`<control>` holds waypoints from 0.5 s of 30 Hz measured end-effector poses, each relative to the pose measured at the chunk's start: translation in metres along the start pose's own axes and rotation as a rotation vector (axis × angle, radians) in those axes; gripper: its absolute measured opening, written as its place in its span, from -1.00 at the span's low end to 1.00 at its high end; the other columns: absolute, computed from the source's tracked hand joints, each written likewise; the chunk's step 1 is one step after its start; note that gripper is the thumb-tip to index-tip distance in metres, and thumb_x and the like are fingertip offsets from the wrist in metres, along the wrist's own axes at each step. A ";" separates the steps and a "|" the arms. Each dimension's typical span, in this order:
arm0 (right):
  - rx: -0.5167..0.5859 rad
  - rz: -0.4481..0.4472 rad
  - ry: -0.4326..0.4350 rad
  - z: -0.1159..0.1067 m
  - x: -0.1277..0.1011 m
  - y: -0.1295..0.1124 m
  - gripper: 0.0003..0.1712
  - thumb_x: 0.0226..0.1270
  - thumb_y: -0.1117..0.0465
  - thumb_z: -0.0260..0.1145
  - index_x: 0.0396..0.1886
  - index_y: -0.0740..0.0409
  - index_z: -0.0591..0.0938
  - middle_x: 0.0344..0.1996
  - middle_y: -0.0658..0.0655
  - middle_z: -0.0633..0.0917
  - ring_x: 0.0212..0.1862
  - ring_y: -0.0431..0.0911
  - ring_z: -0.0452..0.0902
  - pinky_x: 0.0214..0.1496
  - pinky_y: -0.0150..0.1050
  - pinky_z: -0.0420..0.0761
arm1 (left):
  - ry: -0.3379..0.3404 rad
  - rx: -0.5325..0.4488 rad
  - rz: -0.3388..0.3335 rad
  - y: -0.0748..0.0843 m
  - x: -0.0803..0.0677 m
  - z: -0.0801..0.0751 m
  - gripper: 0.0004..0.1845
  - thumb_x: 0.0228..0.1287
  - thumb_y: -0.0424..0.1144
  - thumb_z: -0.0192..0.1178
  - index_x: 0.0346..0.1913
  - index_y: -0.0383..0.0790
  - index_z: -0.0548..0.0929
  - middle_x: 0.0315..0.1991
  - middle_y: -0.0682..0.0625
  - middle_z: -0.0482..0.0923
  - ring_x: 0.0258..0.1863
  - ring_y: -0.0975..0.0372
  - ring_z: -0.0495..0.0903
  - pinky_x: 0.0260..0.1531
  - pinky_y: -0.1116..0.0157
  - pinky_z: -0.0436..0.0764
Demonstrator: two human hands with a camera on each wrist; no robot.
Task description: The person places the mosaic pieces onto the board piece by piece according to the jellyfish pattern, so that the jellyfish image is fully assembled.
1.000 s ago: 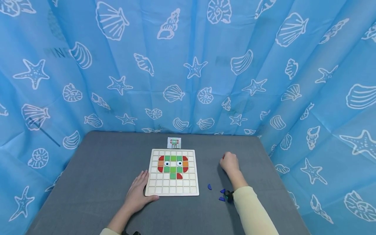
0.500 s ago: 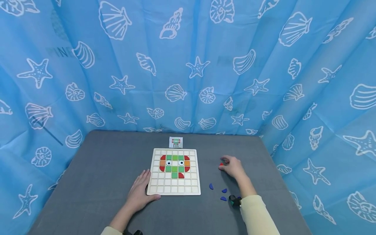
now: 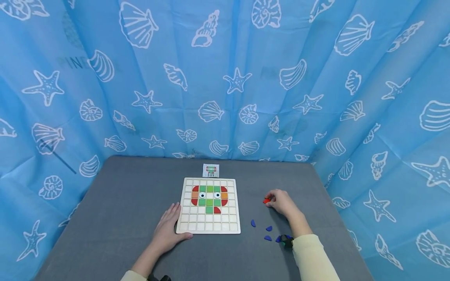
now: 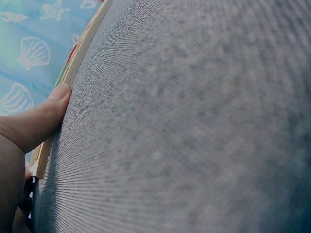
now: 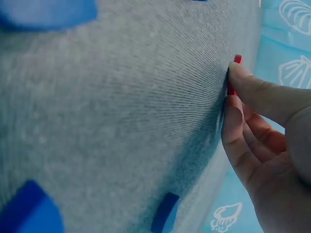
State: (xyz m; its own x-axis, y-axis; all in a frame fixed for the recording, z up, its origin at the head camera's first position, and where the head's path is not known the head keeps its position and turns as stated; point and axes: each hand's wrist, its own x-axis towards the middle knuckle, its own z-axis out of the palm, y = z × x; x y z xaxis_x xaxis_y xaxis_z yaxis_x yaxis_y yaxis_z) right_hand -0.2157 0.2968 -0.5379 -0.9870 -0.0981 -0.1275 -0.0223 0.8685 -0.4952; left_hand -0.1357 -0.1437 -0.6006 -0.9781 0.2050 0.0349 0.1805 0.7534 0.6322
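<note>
A pale wooden grid board [image 3: 209,227] lies on the grey table with red, orange and green tiles [image 3: 209,200] and two eye tiles forming a face. My left hand [image 3: 165,228] rests at its lower left corner, fingers straight along the left side. Its thumb [image 4: 41,116] touches the front edge in the left wrist view. To the right of the board, my right hand [image 3: 283,203] pinches a small red tile [image 5: 232,87] between thumb and fingertips, close over the cloth; the fingers partly hide the tile.
Several blue half-round pieces [image 3: 253,223] lie loose between the board and my right forearm. A small pattern card [image 3: 211,170] sits just behind the board. A blue shell-print curtain [image 3: 225,97] hangs behind the table [image 3: 140,195] and along its sides.
My right hand has opened out from a fist-like curl and drawn slightly nearer, bringing a red tile into view at the fingertips. The left hand stays at the board's corner.
</note>
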 end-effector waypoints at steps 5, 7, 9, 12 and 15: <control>-0.011 -0.021 0.000 0.002 -0.002 -0.004 -0.84 0.27 0.29 0.47 -0.18 0.22 0.74 -0.31 0.09 0.66 -0.33 -0.13 0.53 -0.25 -0.15 0.59 | -0.002 -0.001 -0.001 0.000 0.000 0.000 0.33 -0.13 0.37 0.47 0.56 -0.39 0.14 0.59 -0.25 0.09 0.60 -0.12 0.00 0.54 -0.10 0.08; -0.018 -0.042 0.009 0.004 -0.004 -0.009 -0.85 0.28 0.27 0.46 -0.18 0.21 0.75 -0.30 0.10 0.64 -0.34 -0.14 0.52 -0.27 -0.17 0.58 | 0.000 0.001 0.000 -0.001 0.000 0.000 0.33 -0.13 0.38 0.47 0.56 -0.39 0.14 0.59 -0.25 0.09 0.60 -0.11 0.00 0.54 -0.09 0.08; -0.029 -0.067 0.023 0.007 -0.005 -0.016 -0.85 0.28 0.26 0.46 -0.18 0.20 0.76 -0.29 0.09 0.64 -0.35 -0.15 0.50 -0.29 -0.19 0.56 | 0.002 0.008 0.002 -0.001 0.001 0.000 0.33 -0.13 0.39 0.46 0.56 -0.39 0.15 0.59 -0.25 0.09 0.60 -0.12 0.01 0.54 -0.09 0.08; -0.061 -0.101 0.048 0.012 -0.008 -0.030 -0.83 0.28 0.22 0.47 -0.16 0.17 0.77 -0.27 0.08 0.64 -0.36 -0.16 0.46 -0.32 -0.23 0.52 | -0.002 0.015 -0.001 -0.001 0.001 0.000 0.33 -0.13 0.39 0.46 0.56 -0.38 0.14 0.59 -0.25 0.09 0.60 -0.12 0.01 0.54 -0.09 0.09; -0.094 -0.132 0.080 0.018 -0.011 -0.044 -0.82 0.27 0.19 0.49 -0.16 0.12 0.79 -0.27 0.06 0.66 -0.37 -0.17 0.43 -0.34 -0.24 0.48 | -0.013 0.020 -0.009 -0.001 0.001 0.001 0.33 -0.12 0.39 0.46 0.56 -0.38 0.14 0.59 -0.25 0.08 0.60 -0.12 0.00 0.54 -0.10 0.08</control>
State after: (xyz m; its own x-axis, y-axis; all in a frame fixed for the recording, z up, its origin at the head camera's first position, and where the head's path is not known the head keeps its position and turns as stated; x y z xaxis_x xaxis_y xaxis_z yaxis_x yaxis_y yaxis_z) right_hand -0.2012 0.2513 -0.5299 -0.9839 -0.1787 0.0038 -0.1637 0.8927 -0.4199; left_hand -0.1365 -0.1437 -0.6021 -0.9783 0.2063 0.0189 0.1738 0.7679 0.6165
